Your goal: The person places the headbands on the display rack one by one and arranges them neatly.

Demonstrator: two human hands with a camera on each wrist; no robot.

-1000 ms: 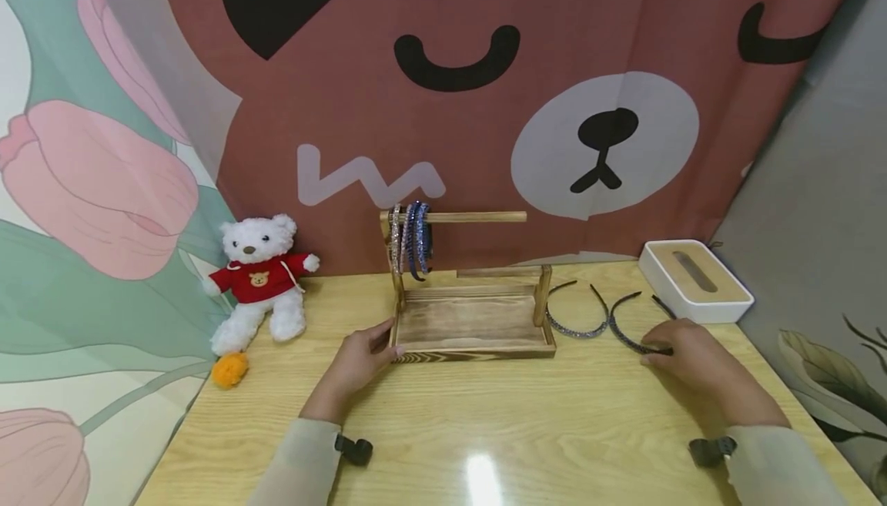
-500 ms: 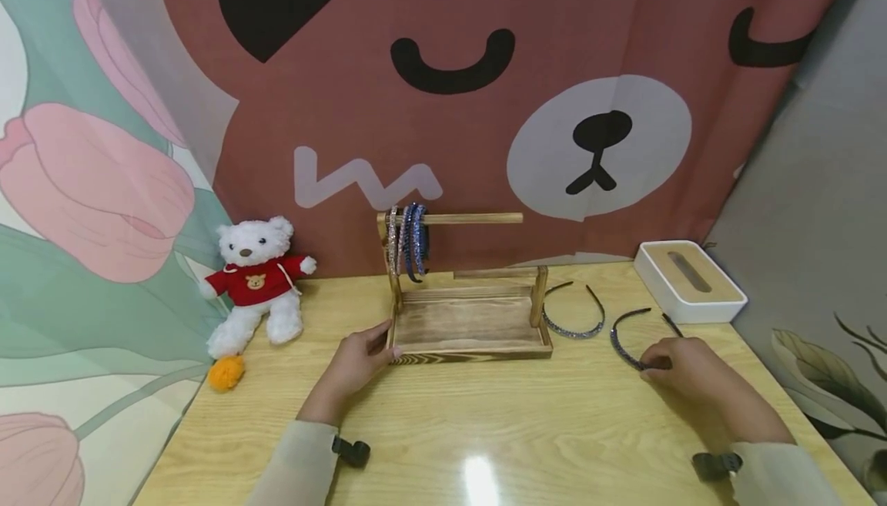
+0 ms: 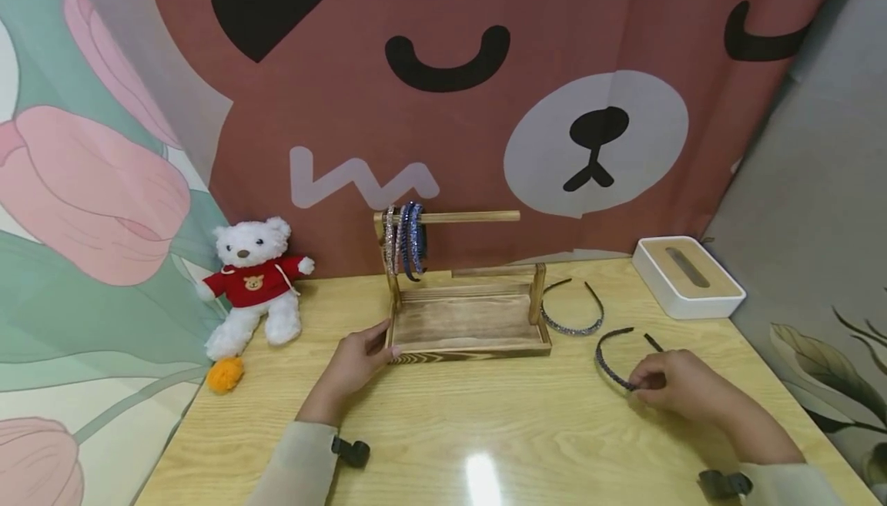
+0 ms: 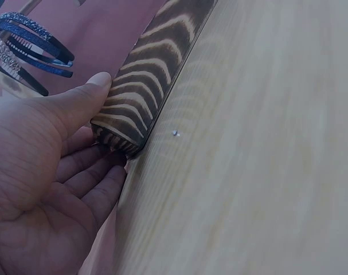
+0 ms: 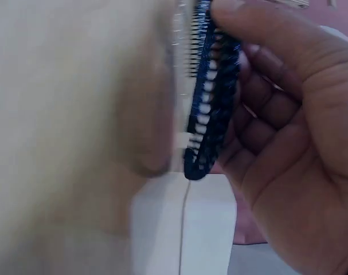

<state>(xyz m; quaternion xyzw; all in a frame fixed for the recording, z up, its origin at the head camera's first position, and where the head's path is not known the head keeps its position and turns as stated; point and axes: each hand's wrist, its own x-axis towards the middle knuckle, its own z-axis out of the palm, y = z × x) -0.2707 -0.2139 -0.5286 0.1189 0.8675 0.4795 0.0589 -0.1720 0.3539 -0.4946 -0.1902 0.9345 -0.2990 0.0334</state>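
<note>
My left hand (image 3: 355, 371) grips the front left corner of a wooden rack (image 3: 478, 353), thumb on its striped front edge (image 4: 142, 80) and fingers at the corner's end. My right hand (image 3: 682, 388) pinches a dark glittery headband (image 3: 605, 366) between thumb and fingers, right of the rack. In the right wrist view the held headband (image 5: 205, 114) shows small comb teeth inside. Several sparkly headbands (image 3: 416, 238), pinkish silver and blue, hang at the left end of the rack's upper bar (image 3: 478, 217). A grey glittery headband (image 3: 574, 330) lies on the table beside the rack.
A white box with a wooden slotted lid (image 3: 689, 275) stands at the back right. On the left a white teddy bear in a red top (image 3: 256, 283) sits by an orange pompom (image 3: 225, 375). A printed curtain (image 3: 457, 136) hangs behind the table (image 3: 450, 429).
My right hand has drawn the dark headband toward me and slightly left, apart from the grey one it had been touching. My left hand stays on the rack's corner.
</note>
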